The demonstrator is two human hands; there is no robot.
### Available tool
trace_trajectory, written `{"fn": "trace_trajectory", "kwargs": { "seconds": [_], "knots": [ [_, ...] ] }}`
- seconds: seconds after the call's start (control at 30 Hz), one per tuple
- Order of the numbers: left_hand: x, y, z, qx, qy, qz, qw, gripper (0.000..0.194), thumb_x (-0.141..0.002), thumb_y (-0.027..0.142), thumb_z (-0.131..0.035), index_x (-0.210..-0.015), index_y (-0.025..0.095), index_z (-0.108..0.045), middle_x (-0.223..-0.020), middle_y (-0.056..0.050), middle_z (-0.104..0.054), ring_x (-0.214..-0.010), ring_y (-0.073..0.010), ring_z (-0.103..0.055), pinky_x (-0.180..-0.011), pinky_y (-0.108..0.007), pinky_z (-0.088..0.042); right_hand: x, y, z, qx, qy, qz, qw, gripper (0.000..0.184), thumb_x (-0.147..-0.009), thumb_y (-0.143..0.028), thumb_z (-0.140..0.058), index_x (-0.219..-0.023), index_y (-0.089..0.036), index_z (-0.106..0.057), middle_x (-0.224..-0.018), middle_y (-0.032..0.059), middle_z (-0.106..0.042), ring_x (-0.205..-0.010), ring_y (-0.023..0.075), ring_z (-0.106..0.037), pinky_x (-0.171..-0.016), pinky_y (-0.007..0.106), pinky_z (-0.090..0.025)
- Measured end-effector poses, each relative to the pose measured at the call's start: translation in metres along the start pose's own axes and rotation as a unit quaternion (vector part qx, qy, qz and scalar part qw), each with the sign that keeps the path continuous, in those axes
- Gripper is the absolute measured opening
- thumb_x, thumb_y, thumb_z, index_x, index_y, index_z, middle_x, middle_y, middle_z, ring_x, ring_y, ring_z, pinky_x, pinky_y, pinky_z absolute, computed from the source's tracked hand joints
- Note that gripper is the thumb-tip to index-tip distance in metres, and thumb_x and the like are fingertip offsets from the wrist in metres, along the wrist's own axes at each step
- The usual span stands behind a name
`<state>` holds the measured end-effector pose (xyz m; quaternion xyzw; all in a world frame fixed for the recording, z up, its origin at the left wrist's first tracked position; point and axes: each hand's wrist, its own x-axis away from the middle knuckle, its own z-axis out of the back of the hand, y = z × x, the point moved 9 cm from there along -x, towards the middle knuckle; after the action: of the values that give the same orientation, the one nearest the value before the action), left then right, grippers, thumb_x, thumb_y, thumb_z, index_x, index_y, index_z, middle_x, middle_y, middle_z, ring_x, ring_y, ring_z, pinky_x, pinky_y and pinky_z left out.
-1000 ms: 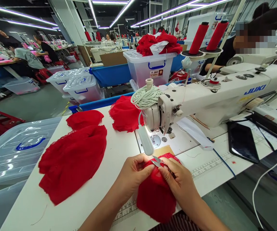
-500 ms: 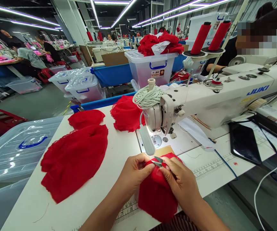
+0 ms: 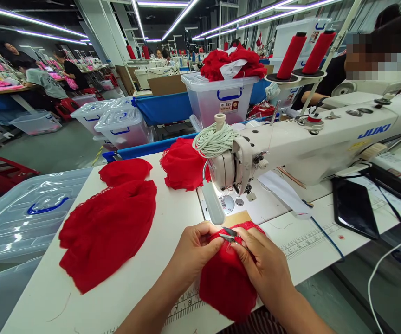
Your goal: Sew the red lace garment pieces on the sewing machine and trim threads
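Observation:
A red fabric piece [image 3: 226, 287] with a lacy upper edge hangs over the near edge of the sewing table [image 3: 145, 260]. My left hand [image 3: 198, 243] pinches its upper edge between thumb and fingers. My right hand [image 3: 261, 255] is closed on a pair of thread snips [image 3: 229, 234], whose two blades stand apart and point left, close to my left fingertips. The snips' handle is mostly hidden in my right fingers. Just beyond the hands is the needle area of a white sewing machine [image 3: 301, 144].
More red fabric pieces [image 3: 117, 227] lie to the left and by the machine head. A black phone [image 3: 355, 206], white paper strip [image 3: 284, 192] and blue cord [image 3: 327, 236] lie right. Clear plastic boxes [image 3: 217, 93] stand behind; a lidded one [image 3: 36, 218] is left. A co-worker [image 3: 326, 83] sits at right.
Both hands, the red fabric piece and the snips stay almost in place. The snips' blades shift only very slightly.

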<state>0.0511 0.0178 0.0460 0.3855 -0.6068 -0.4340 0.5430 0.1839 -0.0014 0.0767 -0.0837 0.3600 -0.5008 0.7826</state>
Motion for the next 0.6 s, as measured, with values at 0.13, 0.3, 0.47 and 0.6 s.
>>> {"fn": "trace_trajectory", "kwargs": {
  "seconds": [0.13, 0.3, 0.47, 0.6],
  "knots": [
    [0.0003, -0.0010, 0.0012, 0.001, 0.002, 0.003, 1.000, 0.015, -0.065, 0.029, -0.069, -0.066, 0.014, -0.066, -0.063, 0.001, -0.057, -0.061, -0.0115, -0.047, -0.059, -0.023, -0.036, 0.0015, 0.0017, -0.0023, -0.011, -0.006, -0.008, 1.000, 0.036, -0.098, -0.039, -0.035, -0.109, -0.018, -0.061, -0.079, 0.0032, -0.066, -0.069, 0.0160, -0.064, -0.059, 0.026, -0.052],
    [0.0013, -0.0006, 0.0012, -0.003, 0.000, 0.004, 1.000, 0.015, -0.066, 0.029, -0.068, -0.068, 0.015, -0.066, -0.063, 0.001, -0.056, -0.062, -0.0121, -0.047, -0.059, -0.024, -0.037, 0.0016, 0.0012, -0.0024, -0.005, 0.000, -0.009, 1.000, 0.036, -0.097, -0.039, -0.036, -0.108, -0.017, -0.062, -0.079, 0.0035, -0.066, -0.069, 0.0165, -0.064, -0.059, 0.027, -0.052],
    [0.0001, -0.0010, 0.0014, -0.018, 0.003, 0.003, 1.000, 0.015, -0.065, 0.030, -0.067, -0.065, 0.015, -0.066, -0.062, 0.002, -0.053, -0.060, -0.0118, -0.044, -0.057, -0.024, -0.035, 0.0012, -0.0005, -0.0036, 0.001, 0.014, -0.005, 1.000, 0.037, -0.098, -0.039, -0.035, -0.106, -0.016, -0.062, -0.079, 0.0045, -0.067, -0.069, 0.0170, -0.064, -0.059, 0.028, -0.052],
    [-0.0008, 0.0010, 0.0031, -0.034, 0.009, -0.014, 0.999, 0.014, -0.066, 0.029, -0.066, -0.064, 0.015, -0.066, -0.064, 0.002, -0.052, -0.061, -0.0117, -0.043, -0.057, -0.024, -0.034, 0.0019, 0.0012, -0.0073, -0.016, 0.012, -0.016, 1.000, 0.036, -0.098, -0.039, -0.035, -0.106, -0.017, -0.063, -0.080, 0.0046, -0.068, -0.068, 0.0167, -0.064, -0.060, 0.028, -0.053]
  ]
}}
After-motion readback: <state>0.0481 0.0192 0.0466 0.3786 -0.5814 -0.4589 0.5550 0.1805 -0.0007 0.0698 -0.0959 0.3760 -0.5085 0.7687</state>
